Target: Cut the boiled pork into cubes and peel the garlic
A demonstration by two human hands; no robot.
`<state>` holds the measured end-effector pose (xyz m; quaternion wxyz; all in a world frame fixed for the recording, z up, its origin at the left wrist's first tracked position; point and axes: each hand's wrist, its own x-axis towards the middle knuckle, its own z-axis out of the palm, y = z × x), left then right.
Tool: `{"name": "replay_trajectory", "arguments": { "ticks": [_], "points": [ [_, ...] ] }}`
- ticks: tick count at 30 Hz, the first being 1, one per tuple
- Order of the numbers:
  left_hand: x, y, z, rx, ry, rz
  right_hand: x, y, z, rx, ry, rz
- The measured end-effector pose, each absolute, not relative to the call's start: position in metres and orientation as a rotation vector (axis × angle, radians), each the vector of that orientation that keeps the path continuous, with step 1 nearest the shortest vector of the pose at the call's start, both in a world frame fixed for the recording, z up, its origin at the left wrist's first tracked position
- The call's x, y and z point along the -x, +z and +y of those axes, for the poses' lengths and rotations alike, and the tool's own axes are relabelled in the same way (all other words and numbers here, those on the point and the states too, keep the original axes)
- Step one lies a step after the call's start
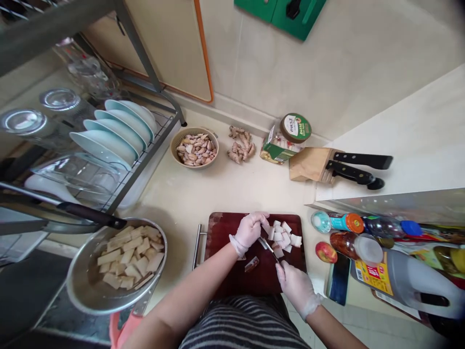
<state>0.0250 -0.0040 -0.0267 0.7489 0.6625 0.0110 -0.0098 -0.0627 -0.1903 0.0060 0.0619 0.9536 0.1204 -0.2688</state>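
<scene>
Several pale blue dishes [123, 133] stand on edge in a metal rack [143, 55] at far left; below them, a steel pot [75, 290] contains pale cut strips [131, 257]. To the right, a basket [195, 166] of garlic cloves [196, 149] and loose ginger [241, 145] sit at the back of the desk [174, 208]. At centre lies a dark red cutting board [221, 232], bearing a small brownish piece [251, 264]. The gloved left hand [250, 231] is over the board, fingers bent beside the blade; whether they grip a piece cannot be told at this scale. White cubes [285, 237] lie on the board's right half. The gloved right hand [296, 288] has its fingers wrapped around the handle of a knife [269, 246], blade angled toward the left hand. Principal hazard: a cube sliding under pressure, or loose glove film catching the edge, could bring the left fingertips against the blade. A careless sweep rightward could push cubes off the board toward the apple [326, 252].
</scene>
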Motion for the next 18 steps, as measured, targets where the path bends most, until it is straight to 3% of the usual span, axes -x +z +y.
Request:
{"name": "replay_trajectory", "arguments": {
  "ticks": [5,10,18],
  "points": [
    [-0.039,-0.028,-0.007,-1.445,-0.041,0.058,0.055,0.014,-0.186,-3.028,-0.868,0.255],
    [-0.007,-0.011,-0.001,-1.446,0.173,0.465,0.061,0.019,-0.197,-3.356,-0.96,0.158],
    [0.048,0.01,-0.06,-1.648,-0.082,0.493,0.069,0.025,-0.215,-3.57,-1.062,0.035]
  ]
}}
